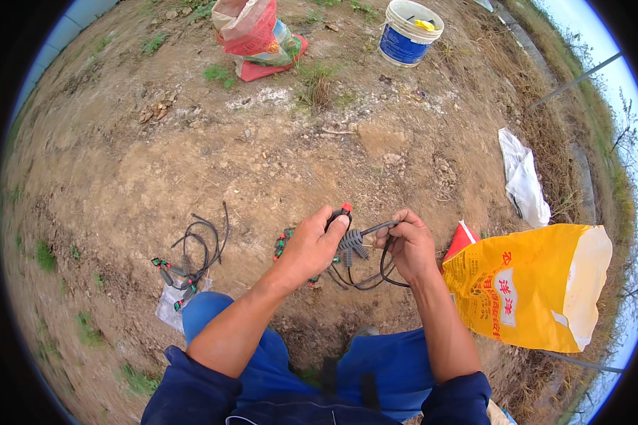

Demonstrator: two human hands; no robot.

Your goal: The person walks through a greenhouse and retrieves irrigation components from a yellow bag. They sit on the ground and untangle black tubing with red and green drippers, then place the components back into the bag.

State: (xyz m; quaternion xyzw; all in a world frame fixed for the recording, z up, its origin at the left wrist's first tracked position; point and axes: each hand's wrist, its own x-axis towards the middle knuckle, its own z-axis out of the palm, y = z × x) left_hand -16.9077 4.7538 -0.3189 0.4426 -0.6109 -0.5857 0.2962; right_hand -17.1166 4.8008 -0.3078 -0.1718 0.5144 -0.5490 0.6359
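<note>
Your left hand [310, 244] is closed on a dripper [345, 209], the red-tipped end poking out above your fingers. Your right hand [409, 244] is clamped on the black tube [376, 229], pinching it just right of a ribbed grey fitting [351, 239] that sits between your hands. Looks like you're holding both ends close so the tube lines up with the fitting. The tube's slack loops down below your right hand, hanging above the ground [276, 156].

More drippers [282, 243] with green and red tips lie on the dirt just left of your left hand. A second bundle [191, 258] of tubes and drippers lies further left, partly on a clear bag, by your left knee.

Yellow sack [539, 283] sits right of your right forearm, white bag [524, 177] beyond it. Bucket [407, 32] and red sack [255, 35] are well apart, at the far side.
</note>
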